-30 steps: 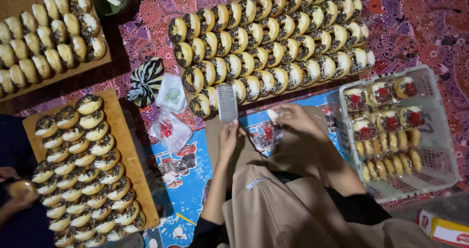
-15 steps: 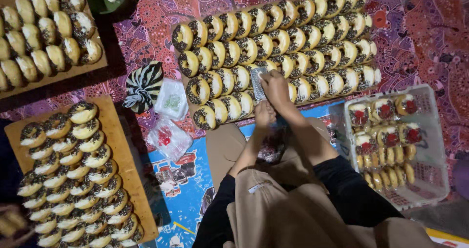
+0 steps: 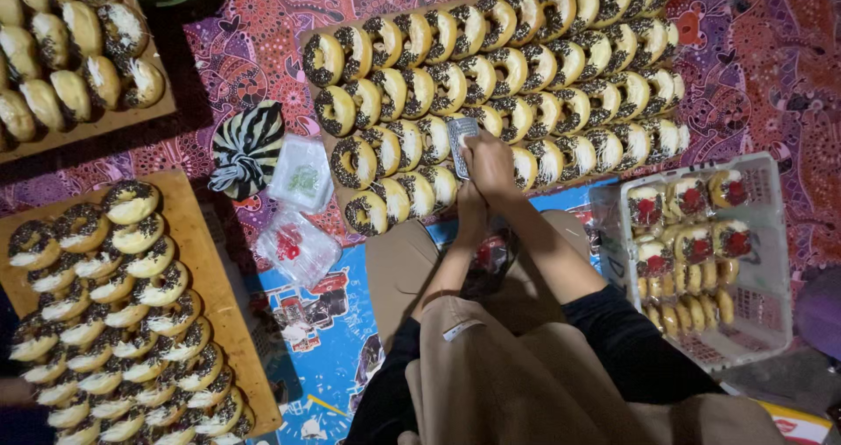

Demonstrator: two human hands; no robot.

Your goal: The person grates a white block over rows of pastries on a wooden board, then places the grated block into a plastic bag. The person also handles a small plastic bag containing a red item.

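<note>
Right hand (image 3: 491, 160) is clamped on a small flat silver metal grater (image 3: 461, 144), held over the front rows of the long wooden board of ring doughnuts (image 3: 491, 77). Left hand (image 3: 471, 207) sits just under the right, fingers curled; can't tell if it holds anything.

Progress, judged from toppings: most doughnuts on this board show dark sprinkles on one half and a pale half (grated topping, probably cheese). How many are left bare I can't tell.

Grater: narrow, rectangular, perforated face, tilted upright, almost touching the doughnuts.

Nearby: two more wooden trays of topped doughnuts (image 3: 114, 314), white plastic basket (image 3: 771, 261) at right, striped black-and-white cloth bundle (image 3: 247, 147).
</note>
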